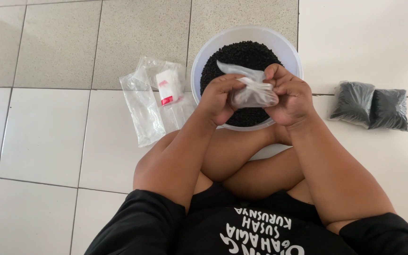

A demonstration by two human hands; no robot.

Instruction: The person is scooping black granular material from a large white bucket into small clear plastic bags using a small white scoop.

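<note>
Over the white bowl (204, 56) of black grains (246, 54), both hands (253, 97) hold a clear bag (253, 94).

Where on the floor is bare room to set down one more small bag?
Bare tiles lie left of the empty plastic bags, and beyond the two filled black bags at upper right. It is crowded around the white bowl, where both hands, left hand and right hand, hold a clear bag.
</note>
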